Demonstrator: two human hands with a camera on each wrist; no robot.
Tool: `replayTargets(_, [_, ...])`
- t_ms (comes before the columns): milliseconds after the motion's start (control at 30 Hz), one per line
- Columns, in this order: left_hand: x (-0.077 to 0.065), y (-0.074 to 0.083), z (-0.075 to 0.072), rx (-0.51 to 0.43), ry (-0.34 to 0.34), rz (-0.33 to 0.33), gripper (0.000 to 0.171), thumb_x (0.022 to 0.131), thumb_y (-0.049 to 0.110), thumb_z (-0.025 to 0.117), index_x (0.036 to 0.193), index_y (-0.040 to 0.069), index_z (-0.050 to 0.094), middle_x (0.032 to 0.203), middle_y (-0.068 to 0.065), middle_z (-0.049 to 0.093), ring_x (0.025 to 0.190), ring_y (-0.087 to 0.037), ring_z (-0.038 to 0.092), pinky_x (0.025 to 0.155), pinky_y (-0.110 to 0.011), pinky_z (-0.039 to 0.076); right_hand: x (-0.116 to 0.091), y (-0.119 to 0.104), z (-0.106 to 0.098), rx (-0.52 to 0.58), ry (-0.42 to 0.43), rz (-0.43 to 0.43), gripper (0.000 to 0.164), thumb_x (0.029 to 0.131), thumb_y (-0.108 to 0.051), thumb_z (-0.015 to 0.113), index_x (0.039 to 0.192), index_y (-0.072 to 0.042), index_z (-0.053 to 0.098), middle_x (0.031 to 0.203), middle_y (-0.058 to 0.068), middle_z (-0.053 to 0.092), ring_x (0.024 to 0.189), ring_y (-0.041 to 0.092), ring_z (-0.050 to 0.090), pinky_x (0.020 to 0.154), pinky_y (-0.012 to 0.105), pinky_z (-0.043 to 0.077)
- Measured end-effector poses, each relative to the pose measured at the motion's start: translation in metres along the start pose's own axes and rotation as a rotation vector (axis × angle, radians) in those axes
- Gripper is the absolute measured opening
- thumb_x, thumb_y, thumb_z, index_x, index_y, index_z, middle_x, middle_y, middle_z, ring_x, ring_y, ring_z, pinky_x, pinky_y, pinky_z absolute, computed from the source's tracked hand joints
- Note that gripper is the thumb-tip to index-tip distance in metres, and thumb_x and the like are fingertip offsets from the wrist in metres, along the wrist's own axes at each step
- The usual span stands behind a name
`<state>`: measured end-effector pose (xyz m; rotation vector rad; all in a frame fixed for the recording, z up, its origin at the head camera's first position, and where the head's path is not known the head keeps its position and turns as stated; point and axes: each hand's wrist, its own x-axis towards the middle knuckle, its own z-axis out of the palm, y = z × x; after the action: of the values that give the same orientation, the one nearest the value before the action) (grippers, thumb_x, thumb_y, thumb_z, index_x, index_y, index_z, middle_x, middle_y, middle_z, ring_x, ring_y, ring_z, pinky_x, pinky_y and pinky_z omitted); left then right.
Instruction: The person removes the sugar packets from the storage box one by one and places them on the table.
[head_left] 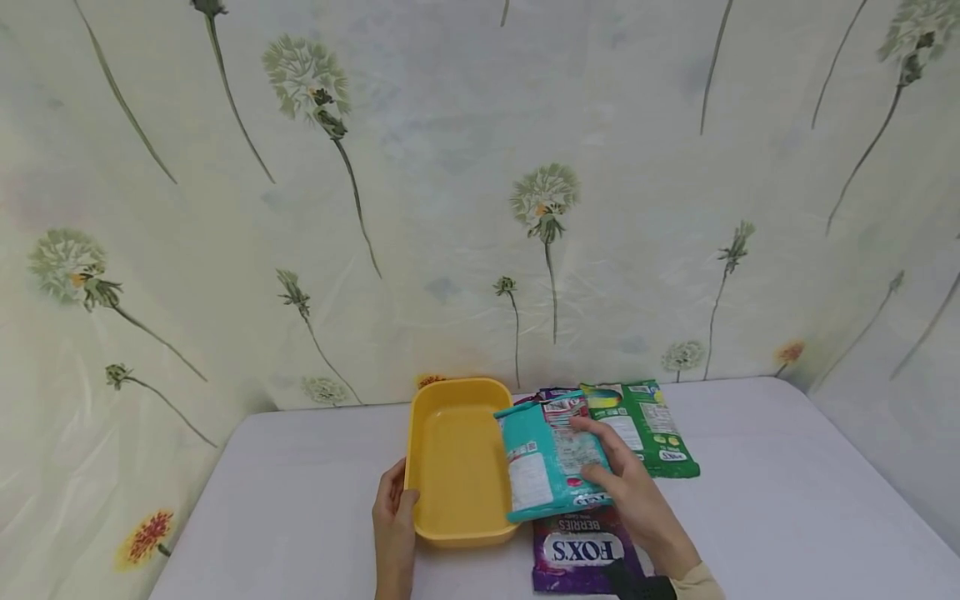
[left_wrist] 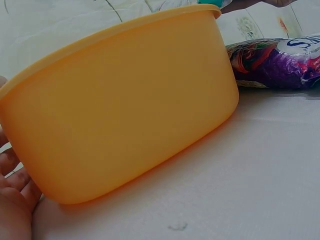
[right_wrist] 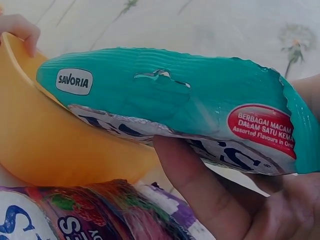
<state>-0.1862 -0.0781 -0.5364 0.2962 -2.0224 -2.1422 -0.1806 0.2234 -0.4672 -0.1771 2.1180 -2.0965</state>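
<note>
My left hand (head_left: 394,521) holds the yellow plastic basin (head_left: 457,533) at its left side, thumb at the rim and fingers along the outer wall. My right hand (head_left: 637,492) grips a teal candy bag (head_left: 536,454) by its right part, fingers on top. The bag overlaps the basin's right rim in the head view. In the right wrist view the teal bag (right_wrist: 190,95) shows "SAVORIA" print, and a finger presses its underside. Purple Fox's candy bag (head_left: 585,554) lies below it, partly covered by the teal bag and my right hand.
A green Fox's candy bag (head_left: 652,433) lies behind my right hand. Another purple pack (head_left: 555,392) shows only an edge behind the teal bag. All rest on a white-covered table (head_left: 300,500), with a dandelion-patterned sheet (head_left: 450,192) hanging at its far edge.
</note>
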Motion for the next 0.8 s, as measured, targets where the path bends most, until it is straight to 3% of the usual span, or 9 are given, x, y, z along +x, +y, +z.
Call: replayTargets(800, [0.001, -0.002, 0.000, -0.013, -0.008, -0.007, 0.048, 0.088, -0.001, 0.042, 0.135, 0.011, 0.047, 0.144, -0.006, 0.045, 0.135, -0.018, 0.041, 0.093, -0.003, 0.041, -0.007, 0.000, -0.017, -0.048, 0.018, -0.076, 0.058, 0.094, -0.012, 0.052, 0.146, -0.017, 0.029, 0.156, 0.009, 0.014, 0.114, 0.007, 0.047, 0.084, 0.026, 0.055])
